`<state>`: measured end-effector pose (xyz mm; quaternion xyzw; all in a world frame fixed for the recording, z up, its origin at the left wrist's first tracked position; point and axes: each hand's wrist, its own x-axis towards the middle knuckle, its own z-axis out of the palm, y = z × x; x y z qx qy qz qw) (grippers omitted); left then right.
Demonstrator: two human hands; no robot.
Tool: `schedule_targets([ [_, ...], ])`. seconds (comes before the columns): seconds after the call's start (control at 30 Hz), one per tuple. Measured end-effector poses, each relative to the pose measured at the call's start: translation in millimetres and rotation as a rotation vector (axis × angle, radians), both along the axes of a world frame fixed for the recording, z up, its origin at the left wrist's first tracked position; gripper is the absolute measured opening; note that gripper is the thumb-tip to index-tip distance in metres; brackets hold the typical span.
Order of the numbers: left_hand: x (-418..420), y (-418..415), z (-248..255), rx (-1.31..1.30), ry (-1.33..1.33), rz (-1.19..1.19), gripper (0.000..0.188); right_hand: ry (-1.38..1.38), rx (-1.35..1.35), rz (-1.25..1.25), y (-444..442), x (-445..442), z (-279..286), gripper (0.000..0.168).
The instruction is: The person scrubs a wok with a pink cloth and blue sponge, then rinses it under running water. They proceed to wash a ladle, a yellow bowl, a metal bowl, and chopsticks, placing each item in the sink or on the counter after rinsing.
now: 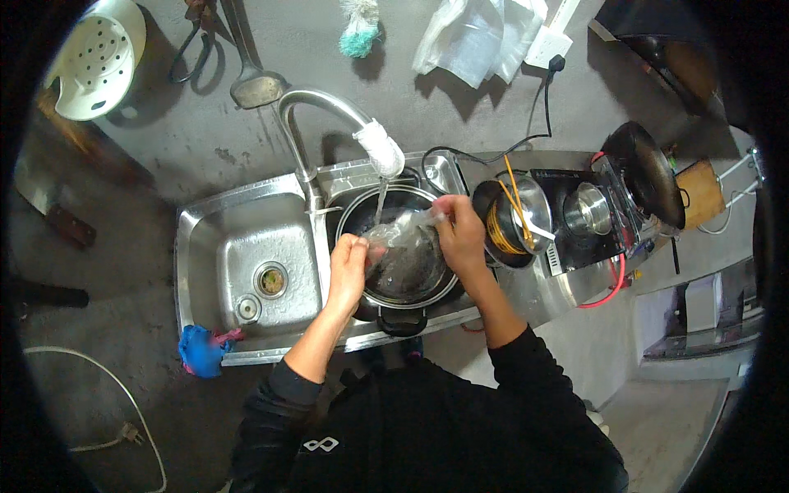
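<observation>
My left hand (349, 265) and my right hand (461, 237) grip a transparent plastic bag (397, 231), stretched between them. Below the bag is a dark, wide pot (404, 280) with a metal rim and a black handle (402, 324), set in the right-hand part of a stainless steel sink (246, 212). From the curved faucet (336, 100), whose spout is wrapped in white cloth (381, 148), a stream of water (380, 203) runs down behind the bag towards the pot. The bag and hands hide part of the pot, and I cannot tell what is in the bag.
Right of the pot stand stacked bowls with chopsticks (516, 206), a black cooktop (545, 215) with a steel pot (587, 209), and a wok (644, 175). A black cord (487, 161) crosses behind. A spatula (259, 88) hangs left; a blue cloth (202, 351) lies on the sink's corner.
</observation>
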<state>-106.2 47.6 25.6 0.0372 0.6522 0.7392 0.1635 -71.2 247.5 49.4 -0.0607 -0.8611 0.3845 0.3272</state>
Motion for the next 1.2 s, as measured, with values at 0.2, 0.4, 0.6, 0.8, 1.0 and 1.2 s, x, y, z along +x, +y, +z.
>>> schedule_targets([
  [0.2,-9.6,10.0,9.9,0.35,-0.302,-0.068,0.01,-0.537,-0.06,0.01,4.6,20.5,-53.0,0.047],
  [0.4,-7.6,15.8,21.0,0.416,-0.339,-0.192,0.01,-0.311,-0.221,0.1,-35.2,39.9,-81.2,0.047],
  [0.6,-11.0,12.4,0.5,0.392,-0.321,-0.343,0.011,-0.458,-0.19,0.094,-53.3,19.5,-64.7,0.03],
  [0.8,-11.5,8.2,10.3,0.514,-0.347,-0.37,0.012,-0.163,-0.383,0.208,-41.8,23.8,-78.9,0.039],
  [1.0,-11.6,34.5,-10.4,0.502,-0.354,-0.364,0.011,-0.216,-0.436,0.302,-38.0,16.4,-88.6,0.033],
  [1.2,-28.7,2.8,-15.2,0.381,-0.387,-0.114,0.017,-0.401,-0.394,0.119,-37.5,20.9,-38.3,0.013],
])
